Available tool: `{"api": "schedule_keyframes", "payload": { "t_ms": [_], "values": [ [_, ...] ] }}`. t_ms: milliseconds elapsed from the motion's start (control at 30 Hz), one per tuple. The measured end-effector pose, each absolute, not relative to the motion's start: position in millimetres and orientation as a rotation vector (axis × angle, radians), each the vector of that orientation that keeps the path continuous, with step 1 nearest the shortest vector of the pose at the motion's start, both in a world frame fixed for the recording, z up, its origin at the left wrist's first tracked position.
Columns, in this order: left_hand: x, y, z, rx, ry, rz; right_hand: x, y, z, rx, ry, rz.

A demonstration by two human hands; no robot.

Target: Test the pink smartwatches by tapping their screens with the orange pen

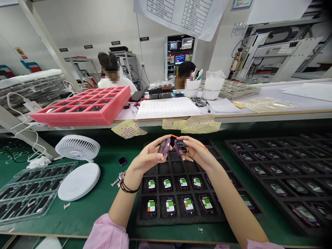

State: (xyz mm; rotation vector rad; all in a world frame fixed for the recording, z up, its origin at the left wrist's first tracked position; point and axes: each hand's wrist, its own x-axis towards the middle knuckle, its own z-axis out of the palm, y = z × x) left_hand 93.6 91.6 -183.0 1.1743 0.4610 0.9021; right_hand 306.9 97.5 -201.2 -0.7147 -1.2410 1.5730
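Observation:
My left hand [153,152] holds a purple-framed watch body [164,146], turned partly edge-on, between thumb and fingers. Close to its right, my right hand [193,148] grips a second purple watch [180,146] with its screen lit. Both are raised above the far part of a black foam tray [173,220]. Watches with green and white screens, one of them [151,206] at the near left, lie in the tray's near rows. A thin orange strip shows by my right hand, partly hidden by it.
Another black tray [255,172] of watches lies right. A white fan [79,178], clear trays [33,193] and a small watch [122,161] are left. Above, a shelf [155,119] carries a pink foam tray [109,117], papers and white cups. Two people sit beyond.

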Motion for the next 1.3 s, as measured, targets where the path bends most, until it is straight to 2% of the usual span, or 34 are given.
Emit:
{"api": "schedule_keyframes", "payload": {
  "t_ms": [133, 467, 1300],
  "values": [
    [94.4, 89.5, -182.0, 1.179, 0.472, 0.929, 309.0, 98.4, -200.2, -0.701, -1.222, 1.634],
    [102.9, 90.2, -186.2, 1.563, 0.804, 1.067, 306.9, 91.6, -199.7, -0.819, -1.470, 1.284],
    [106.2, 93.4, -187.1, 1.568, 0.891, 1.118, 304.1, 93.2, -204.8, -0.814, -1.487, 1.248]
  ]
}}
